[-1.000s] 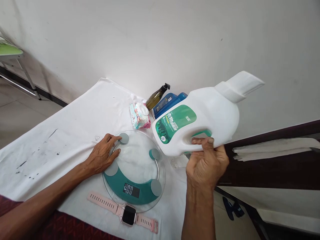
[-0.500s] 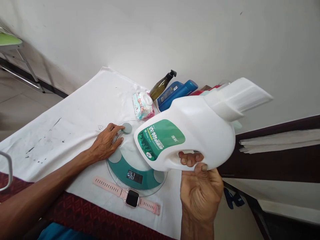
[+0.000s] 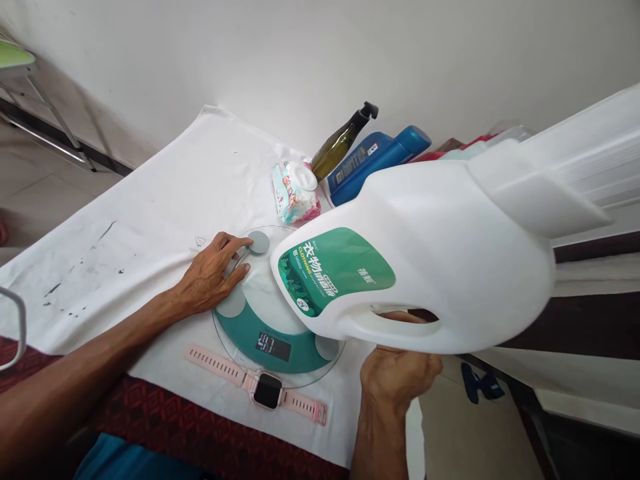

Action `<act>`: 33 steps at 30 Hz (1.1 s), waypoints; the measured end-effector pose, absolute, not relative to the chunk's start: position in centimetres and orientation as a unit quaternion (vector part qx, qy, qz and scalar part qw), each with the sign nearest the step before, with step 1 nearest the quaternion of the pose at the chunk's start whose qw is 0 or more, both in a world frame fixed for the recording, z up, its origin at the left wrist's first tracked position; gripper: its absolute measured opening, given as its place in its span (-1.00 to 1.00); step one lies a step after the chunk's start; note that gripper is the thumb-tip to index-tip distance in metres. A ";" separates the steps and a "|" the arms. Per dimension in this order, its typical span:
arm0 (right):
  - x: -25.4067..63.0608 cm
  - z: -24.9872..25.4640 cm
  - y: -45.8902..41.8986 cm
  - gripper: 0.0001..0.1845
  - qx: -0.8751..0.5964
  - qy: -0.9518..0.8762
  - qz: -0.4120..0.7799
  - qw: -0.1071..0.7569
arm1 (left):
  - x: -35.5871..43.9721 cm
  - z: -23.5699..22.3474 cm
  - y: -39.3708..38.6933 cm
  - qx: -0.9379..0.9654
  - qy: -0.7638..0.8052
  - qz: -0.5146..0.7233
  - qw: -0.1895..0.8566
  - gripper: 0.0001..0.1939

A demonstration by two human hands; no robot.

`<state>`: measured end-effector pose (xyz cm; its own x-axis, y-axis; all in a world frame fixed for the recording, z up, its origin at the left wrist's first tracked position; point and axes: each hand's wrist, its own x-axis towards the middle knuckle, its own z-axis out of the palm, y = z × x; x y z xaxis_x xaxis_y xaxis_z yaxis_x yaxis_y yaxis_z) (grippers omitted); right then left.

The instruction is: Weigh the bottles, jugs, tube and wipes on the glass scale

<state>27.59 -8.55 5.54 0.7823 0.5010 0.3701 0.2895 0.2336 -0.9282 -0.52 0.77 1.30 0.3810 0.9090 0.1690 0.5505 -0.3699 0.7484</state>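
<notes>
A large white laundry disinfectant bottle [image 3: 465,267] with a green label hangs tilted over the right side of a round glass scale [image 3: 245,333]. My right hand [image 3: 397,373] is under its handle and grips it, most of the fingers hidden behind the plastic. The bottle's base reaches over the scale; whether they touch, I cannot tell. On the scale's left edge rests my left hand [image 3: 215,270], fingers stretched and thumb apart. Digits are lit on the scale's dark display. A pink-strapped smartwatch [image 3: 267,390] lies flat along the scale's near edge.
Behind the scale stand a pack of wipes [image 3: 295,190], a dark green pump bottle [image 3: 337,150] and a blue bottle [image 3: 375,167], close to the wall. A white cloth [image 3: 150,227] covers the table. Slippers [image 3: 480,383] lie on the floor at right, a stool [image 3: 15,57] stands far left.
The bottle has come closer and shifted right, its cap now running out of the frame. My right fingers no longer show through the handle. My left hand stays on the scale.
</notes>
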 end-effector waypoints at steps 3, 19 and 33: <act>27.9 3.6 -8.6 -0.74 -0.629 -0.295 0.063 0.716 | -0.5 1.4 0.8 0.772 0.475 0.293 0.303 -0.56; 27.7 2.3 -9.0 -0.75 -0.633 -0.405 0.071 0.656 | -0.3 1.9 0.9 0.772 0.487 0.271 0.307 -0.53; 27.7 2.8 -9.5 -0.77 -0.658 -0.500 0.045 0.561 | -0.3 1.3 0.8 0.770 0.489 0.280 0.299 -0.53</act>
